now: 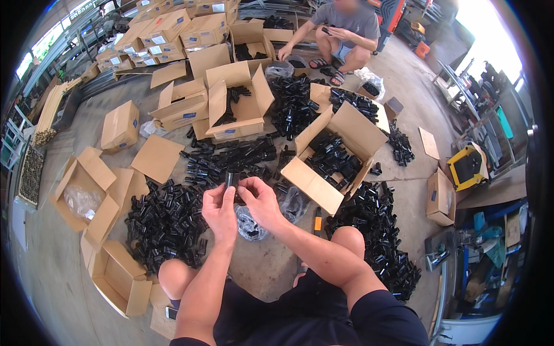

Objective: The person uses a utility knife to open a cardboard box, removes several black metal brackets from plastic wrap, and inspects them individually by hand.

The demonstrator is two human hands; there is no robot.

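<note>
In front of my knees, both hands meet at one short black tubular part. My left hand is closed around it, thumb along its near side. The fingers of my right hand pinch at its right side; exactly what they grip there is hidden. Below the hands lies a clear plastic bag with dark parts in it. A large heap of similar black parts spreads to the left, and another heap lies right of my knee. Beyond my hands, longer black pieces lie in a pile.
An open carton of black parts stands ahead right; another open carton is farther back. Empty cartons lie at left. An orange-and-black tool rests near my right knee. A co-worker squats at the back, holding a dark part.
</note>
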